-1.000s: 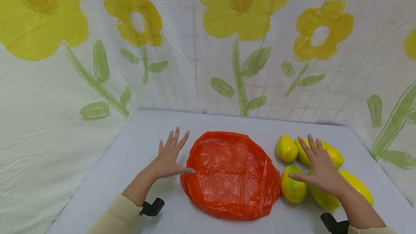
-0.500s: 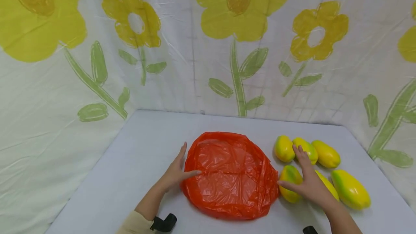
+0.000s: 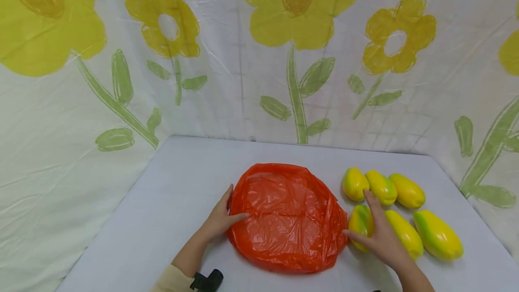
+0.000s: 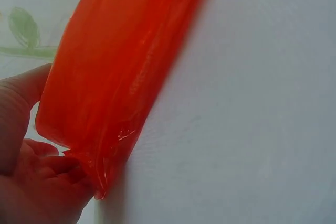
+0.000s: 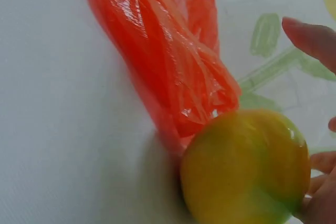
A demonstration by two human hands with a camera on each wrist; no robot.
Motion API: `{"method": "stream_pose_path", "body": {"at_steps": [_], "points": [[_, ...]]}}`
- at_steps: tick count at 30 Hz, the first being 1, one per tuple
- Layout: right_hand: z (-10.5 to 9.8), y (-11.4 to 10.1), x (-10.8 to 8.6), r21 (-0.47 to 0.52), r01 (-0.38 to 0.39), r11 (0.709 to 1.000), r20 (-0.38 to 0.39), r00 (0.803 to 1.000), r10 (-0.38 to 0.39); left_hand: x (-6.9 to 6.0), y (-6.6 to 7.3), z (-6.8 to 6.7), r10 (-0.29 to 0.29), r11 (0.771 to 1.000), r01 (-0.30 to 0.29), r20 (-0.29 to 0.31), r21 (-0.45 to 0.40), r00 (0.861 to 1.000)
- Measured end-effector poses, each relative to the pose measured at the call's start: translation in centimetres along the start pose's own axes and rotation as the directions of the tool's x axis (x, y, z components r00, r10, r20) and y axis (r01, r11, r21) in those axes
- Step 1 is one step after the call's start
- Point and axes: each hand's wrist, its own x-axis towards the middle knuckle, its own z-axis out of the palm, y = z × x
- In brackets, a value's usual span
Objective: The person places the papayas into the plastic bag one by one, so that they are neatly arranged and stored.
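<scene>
A red plastic bag [image 3: 288, 215] lies spread in a rounded, crumpled heap mid-table. At its left edge is my left hand [image 3: 219, 220], thumb over the rim and fingers reaching along the outer side. In the left wrist view, that hand [image 4: 31, 145] cups the bag's edge [image 4: 115, 77] and appears to touch it. My right hand [image 3: 383, 235] is spread at the bag's right end, over a yellow-green mango-like fruit [image 3: 360, 224] that it partly hides. The right wrist view shows this fruit [image 5: 241, 171] against the bag [image 5: 163, 51], with the thumb raised apart.
Several more yellow-green fruits lie on the right: one [image 3: 355, 184], another [image 3: 381, 188] and a third [image 3: 407, 190] at the back, others [image 3: 438, 235] nearer. The white table [image 3: 174, 170] ends at a flower-printed curtain [image 3: 227, 93].
Both hands have come down and inward to the bag's sides. The left fingers, spread before, now lie along its edge. The right hand moved left. The bag and fruits look unmoved.
</scene>
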Motion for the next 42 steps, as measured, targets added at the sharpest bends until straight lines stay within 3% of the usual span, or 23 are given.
{"method": "stream_pose_path", "body": {"at_steps": [4,12,17,24,34,42], "points": [[0.5,0.3,0.2,-0.007,-0.016,1.000,0.000,1.000,0.016,0.1,-0.1,0.0,-0.002,1.000,0.002,0.013,-0.008,1.000],[0.6,0.3,0.5,0.003,-0.154,0.988,-0.022,0.988,0.154,0.2,-0.5,-0.2,0.022,1.000,-0.022,0.047,-0.012,0.999],[0.9,0.6,0.5,0.017,-0.164,0.986,-0.061,0.984,0.165,0.2,-0.4,-0.3,0.021,1.000,-0.021,0.056,-0.009,0.998],[1.1,0.9,0.5,-0.009,-0.120,0.993,-0.145,0.983,0.117,0.2,0.0,-0.4,0.011,1.000,-0.012,0.068,0.010,0.998],[1.5,1.3,0.1,-0.102,-0.085,0.991,-0.163,0.984,0.068,0.2,-0.2,-0.3,0.006,1.000,-0.007,0.061,0.009,0.998],[2.3,1.5,-0.1,-0.062,0.040,0.997,-0.260,0.964,-0.055,0.2,-0.2,-0.4,0.013,1.000,-0.014,0.055,0.006,0.998]]}}
